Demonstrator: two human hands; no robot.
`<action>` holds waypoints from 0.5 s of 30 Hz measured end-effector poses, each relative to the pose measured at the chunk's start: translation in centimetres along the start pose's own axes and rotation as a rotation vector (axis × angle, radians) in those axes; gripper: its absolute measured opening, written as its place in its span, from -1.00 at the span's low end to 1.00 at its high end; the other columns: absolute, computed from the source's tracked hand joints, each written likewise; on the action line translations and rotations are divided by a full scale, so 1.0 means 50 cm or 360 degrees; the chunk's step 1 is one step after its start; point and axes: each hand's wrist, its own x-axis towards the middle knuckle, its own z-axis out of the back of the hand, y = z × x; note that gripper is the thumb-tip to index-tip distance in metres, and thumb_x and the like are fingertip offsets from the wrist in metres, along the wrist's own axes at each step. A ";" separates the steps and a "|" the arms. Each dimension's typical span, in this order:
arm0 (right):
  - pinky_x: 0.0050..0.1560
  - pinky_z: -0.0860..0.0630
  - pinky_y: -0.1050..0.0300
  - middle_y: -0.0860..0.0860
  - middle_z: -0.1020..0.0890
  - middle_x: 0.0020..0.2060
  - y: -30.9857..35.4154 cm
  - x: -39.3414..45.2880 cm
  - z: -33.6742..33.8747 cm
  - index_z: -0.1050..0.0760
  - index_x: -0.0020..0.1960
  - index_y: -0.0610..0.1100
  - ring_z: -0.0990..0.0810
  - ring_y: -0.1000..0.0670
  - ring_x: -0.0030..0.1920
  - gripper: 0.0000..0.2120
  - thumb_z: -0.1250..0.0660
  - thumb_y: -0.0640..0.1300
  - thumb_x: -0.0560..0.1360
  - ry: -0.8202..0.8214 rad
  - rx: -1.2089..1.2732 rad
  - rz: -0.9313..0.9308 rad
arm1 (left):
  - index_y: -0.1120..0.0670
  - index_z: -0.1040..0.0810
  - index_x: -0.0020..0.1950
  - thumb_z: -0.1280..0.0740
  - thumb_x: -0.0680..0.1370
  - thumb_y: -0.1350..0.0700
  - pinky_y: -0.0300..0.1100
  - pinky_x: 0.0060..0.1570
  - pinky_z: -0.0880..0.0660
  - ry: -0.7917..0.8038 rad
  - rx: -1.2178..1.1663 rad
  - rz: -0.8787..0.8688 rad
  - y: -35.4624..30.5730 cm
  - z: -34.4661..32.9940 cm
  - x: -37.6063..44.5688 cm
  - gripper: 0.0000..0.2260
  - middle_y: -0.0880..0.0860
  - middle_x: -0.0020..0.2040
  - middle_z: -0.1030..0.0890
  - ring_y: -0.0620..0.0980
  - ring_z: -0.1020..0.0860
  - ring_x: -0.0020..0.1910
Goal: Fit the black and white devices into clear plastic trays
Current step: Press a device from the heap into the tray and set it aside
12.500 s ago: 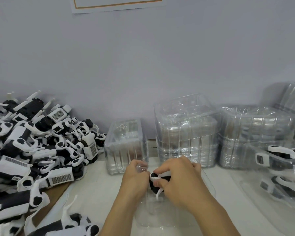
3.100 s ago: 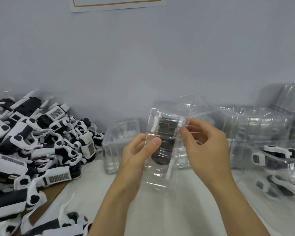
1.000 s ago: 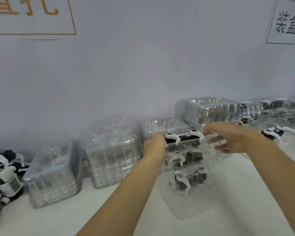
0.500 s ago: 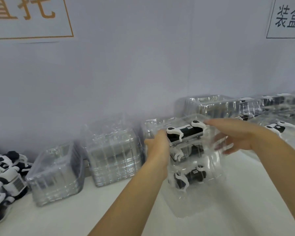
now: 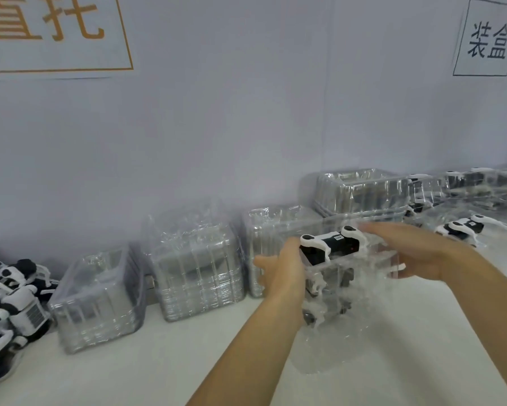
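A clear plastic tray (image 5: pixel 346 323) is held up above the white table, tilted. A black and white device (image 5: pixel 331 244) sits at its top end, lying sideways. More devices show blurry through the plastic lower down in the same tray

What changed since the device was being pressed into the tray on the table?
Both hands have lifted the filled tray with the device off the table and carried it right, toward the other filled trays. The left hand grips its left side; the right hand holds its right. The empty tray stacks by the wall stayed put.
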 end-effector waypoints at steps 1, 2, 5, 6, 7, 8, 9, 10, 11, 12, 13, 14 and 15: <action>-0.06 -0.48 -0.01 -0.10 -0.57 0.09 -0.001 0.002 -0.004 -0.50 0.28 0.06 -0.50 -0.12 -0.13 -0.65 -0.32 0.19 0.56 -0.0019 0.0027 0.0018 | 0.02 -0.15 0.49 -0.35 0.53 -0.11 0.02 0.08 -0.40 0.0014 -0.0027 -0.0007 0.001 0.003 0.002 -0.37 0.16 0.40 -0.39 0.14 -0.44 0.23; -0.08 -0.46 0.00 -0.07 -0.56 0.02 -0.001 0.004 -0.009 -0.52 0.26 0.03 -0.49 -0.10 -0.17 -0.66 -0.32 0.16 0.57 -0.0037 0.0050 0.0042 | 0.01 -0.17 0.48 -0.34 0.54 -0.10 -0.03 0.01 -0.38 0.0024 -0.0033 -0.0021 0.002 0.004 0.003 -0.40 0.14 0.37 -0.41 0.10 -0.45 0.14; -0.08 -0.40 0.00 -0.05 -0.52 -0.10 0.003 0.015 -0.020 -0.55 0.23 -0.05 -0.46 -0.05 -0.26 -0.71 -0.31 0.07 0.59 -0.0102 0.0107 0.0130 | -0.01 -0.19 0.50 -0.25 0.58 -0.09 -0.05 -0.02 -0.36 0.0024 -0.0007 -0.0054 0.003 0.001 0.012 -0.47 0.12 0.33 -0.44 0.08 -0.44 0.08; -0.09 -0.40 0.00 -0.05 -0.51 -0.10 0.007 0.018 -0.021 -0.55 0.22 -0.05 -0.46 -0.04 -0.27 -0.73 -0.30 0.06 0.60 -0.0127 0.0124 0.0152 | -0.01 -0.20 0.50 -0.23 0.59 -0.09 -0.02 0.02 -0.39 0.0008 0.0013 -0.0061 0.001 -0.001 0.016 -0.48 0.13 0.32 -0.45 0.12 -0.47 0.14; -0.11 -0.39 0.01 -0.04 -0.50 -0.09 0.011 0.020 -0.022 -0.55 0.21 -0.05 -0.46 -0.04 -0.27 -0.74 -0.30 0.06 0.60 -0.0142 0.0135 0.0164 | 0.00 -0.21 0.50 -0.20 0.59 -0.09 0.00 0.04 -0.42 -0.0007 0.0028 -0.0069 -0.001 -0.003 0.020 -0.50 0.13 0.29 -0.47 0.14 -0.49 0.18; -0.12 -0.38 0.01 -0.04 -0.49 -0.09 0.014 0.022 -0.023 -0.55 0.21 -0.05 -0.47 -0.04 -0.26 -0.74 -0.29 0.06 0.61 -0.0144 0.0136 0.0165 | 0.01 -0.23 0.48 -0.18 0.59 -0.08 -0.03 -0.02 -0.41 -0.0011 0.0033 -0.0076 -0.004 -0.004 0.023 -0.52 0.12 0.24 -0.48 0.11 -0.50 0.13; -0.13 -0.38 0.01 -0.05 -0.49 -0.09 0.016 0.024 -0.023 -0.54 0.21 -0.06 -0.48 -0.05 -0.24 -0.74 -0.29 0.06 0.61 -0.0141 0.0127 0.0159 | 0.01 -0.23 0.46 -0.16 0.60 -0.08 -0.07 -0.09 -0.39 -0.0006 0.0033 -0.0081 -0.007 -0.005 0.026 -0.55 0.09 0.18 -0.47 0.06 -0.49 0.02; -0.12 -0.39 0.01 -0.06 -0.49 -0.08 0.017 0.026 -0.024 -0.54 0.21 -0.06 -0.50 -0.06 -0.21 -0.74 -0.28 0.06 0.62 -0.0137 0.0114 0.0153 | 0.01 -0.23 0.46 -0.15 0.60 -0.07 -0.09 -0.16 -0.35 -0.0001 0.0035 -0.0086 -0.010 -0.005 0.029 -0.56 0.06 0.12 -0.45 0.01 -0.44 -0.08; -0.11 -0.40 0.00 -0.07 -0.50 -0.06 0.017 0.028 -0.025 -0.53 0.22 -0.07 -0.51 -0.07 -0.18 -0.74 -0.27 0.05 0.62 -0.0137 0.0109 0.0152 | 0.01 -0.22 0.47 -0.14 0.61 -0.07 -0.10 -0.18 -0.33 0.0003 0.0036 -0.0093 -0.012 -0.005 0.033 -0.56 0.04 0.10 -0.44 -0.01 -0.41 -0.12; -0.09 -0.42 -0.01 -0.08 -0.51 -0.04 0.017 0.030 -0.025 -0.52 0.23 -0.06 -0.51 -0.08 -0.15 -0.74 -0.26 0.04 0.62 -0.0140 0.0116 0.0161 | 0.01 -0.21 0.49 -0.14 0.61 -0.07 -0.09 -0.14 -0.33 0.0013 0.0041 -0.0106 -0.013 -0.006 0.037 -0.54 0.03 0.10 -0.43 -0.02 -0.40 -0.11; -0.07 -0.43 -0.02 -0.08 -0.52 -0.01 0.018 0.033 -0.024 -0.51 0.24 -0.06 -0.51 -0.09 -0.12 -0.73 -0.26 0.04 0.62 -0.0145 0.0126 0.0176 | 0.01 -0.18 0.52 -0.14 0.62 -0.07 -0.06 -0.07 -0.33 0.0024 0.0047 -0.0126 -0.014 -0.007 0.042 -0.52 0.01 0.09 -0.42 -0.04 -0.40 -0.10; -0.05 -0.44 -0.03 -0.08 -0.53 0.01 0.019 0.037 -0.024 -0.51 0.26 -0.05 -0.50 -0.10 -0.09 -0.73 -0.25 0.04 0.62 -0.0157 0.0133 0.0189 | 0.00 -0.17 0.53 -0.15 0.62 -0.07 -0.04 -0.02 -0.31 0.0027 0.0055 -0.0145 -0.014 -0.008 0.047 -0.51 -0.01 0.07 -0.41 -0.06 -0.39 -0.11; -0.04 -0.45 -0.04 -0.08 -0.54 0.03 0.019 0.041 -0.024 -0.50 0.26 -0.05 -0.50 -0.10 -0.07 -0.72 -0.25 0.04 0.62 -0.0174 0.0136 0.0196 | 0.00 -0.17 0.53 -0.15 0.62 -0.07 -0.04 -0.02 -0.31 0.0024 0.0063 -0.0158 -0.014 -0.008 0.050 -0.51 -0.02 0.05 -0.40 -0.09 -0.37 -0.14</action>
